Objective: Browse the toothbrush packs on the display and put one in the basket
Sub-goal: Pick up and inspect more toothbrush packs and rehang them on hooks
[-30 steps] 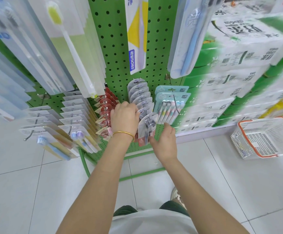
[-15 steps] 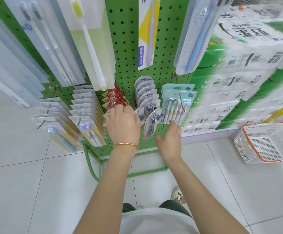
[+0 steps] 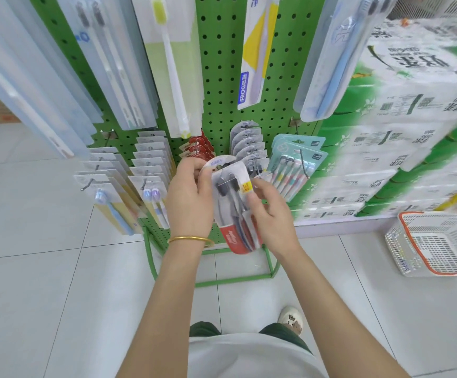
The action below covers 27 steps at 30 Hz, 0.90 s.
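A grey-and-red toothbrush pack with two dark-headed brushes is off its hook, held in front of the green pegboard display. My left hand grips its top left edge, thumb over the rounded card. My right hand pinches its right edge beside a yellow sticker. More of the same grey packs hang on the hook behind. A white basket with an orange rim sits on the floor at the right, apart from both hands.
Red packs, a teal multi-brush pack and white-card packs hang on neighbouring hooks. Long toothbrush packs hang above. Stacked tissue packs fill the right. The display's green foot frame stands on the tiled floor.
The front grey pack has come off its hook and now sits between both hands. My right hand moved up from below the packs to the pack's right edge.
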Each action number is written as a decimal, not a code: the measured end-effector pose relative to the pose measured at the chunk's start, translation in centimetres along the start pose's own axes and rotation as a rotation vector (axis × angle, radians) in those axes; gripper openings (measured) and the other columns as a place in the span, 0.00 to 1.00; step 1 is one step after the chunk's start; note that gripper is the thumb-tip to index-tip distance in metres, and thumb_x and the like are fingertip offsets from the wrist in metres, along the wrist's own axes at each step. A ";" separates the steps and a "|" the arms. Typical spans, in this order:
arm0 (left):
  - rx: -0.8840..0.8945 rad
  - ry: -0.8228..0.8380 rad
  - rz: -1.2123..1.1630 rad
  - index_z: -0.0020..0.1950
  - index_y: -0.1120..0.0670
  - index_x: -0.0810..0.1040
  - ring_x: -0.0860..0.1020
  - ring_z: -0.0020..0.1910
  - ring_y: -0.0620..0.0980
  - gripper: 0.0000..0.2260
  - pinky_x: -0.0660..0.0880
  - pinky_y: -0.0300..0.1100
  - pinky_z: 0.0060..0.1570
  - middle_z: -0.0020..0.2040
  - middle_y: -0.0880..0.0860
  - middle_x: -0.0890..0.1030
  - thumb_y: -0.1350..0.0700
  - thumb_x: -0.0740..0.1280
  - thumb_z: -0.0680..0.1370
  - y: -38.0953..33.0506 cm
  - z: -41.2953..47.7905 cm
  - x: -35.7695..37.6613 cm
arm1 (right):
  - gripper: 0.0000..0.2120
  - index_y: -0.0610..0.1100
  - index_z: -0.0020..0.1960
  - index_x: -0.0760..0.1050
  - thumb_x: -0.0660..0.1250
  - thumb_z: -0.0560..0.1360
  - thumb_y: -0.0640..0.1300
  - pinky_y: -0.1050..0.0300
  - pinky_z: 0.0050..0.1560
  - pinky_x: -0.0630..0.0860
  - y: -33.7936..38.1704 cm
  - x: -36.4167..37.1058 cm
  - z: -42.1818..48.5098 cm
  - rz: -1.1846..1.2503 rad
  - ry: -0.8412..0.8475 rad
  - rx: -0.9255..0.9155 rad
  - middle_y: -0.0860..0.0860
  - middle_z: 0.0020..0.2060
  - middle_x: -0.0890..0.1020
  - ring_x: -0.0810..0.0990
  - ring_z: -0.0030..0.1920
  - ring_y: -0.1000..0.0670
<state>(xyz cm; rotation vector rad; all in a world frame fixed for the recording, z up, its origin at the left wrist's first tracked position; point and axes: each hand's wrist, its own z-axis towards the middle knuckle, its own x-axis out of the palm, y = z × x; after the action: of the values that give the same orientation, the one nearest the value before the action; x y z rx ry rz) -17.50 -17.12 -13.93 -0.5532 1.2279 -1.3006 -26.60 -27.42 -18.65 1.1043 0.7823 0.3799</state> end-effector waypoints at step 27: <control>0.338 0.642 0.451 0.76 0.46 0.38 0.51 0.76 0.53 0.33 0.57 0.48 0.71 0.77 0.53 0.39 0.36 0.45 0.75 -0.3 -4.3 4.0 | 0.09 0.44 0.41 0.75 0.62 0.79 0.40 0.58 0.37 0.79 1.6 -3.6 2.4 0.861 -0.334 0.449 0.50 0.32 0.82 0.80 0.32 0.53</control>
<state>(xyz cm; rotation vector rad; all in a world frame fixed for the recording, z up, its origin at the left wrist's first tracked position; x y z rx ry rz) -22.23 -19.52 -16.50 0.4049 1.4893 -1.2852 -27.17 -30.61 -15.36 1.8589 0.0465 0.7316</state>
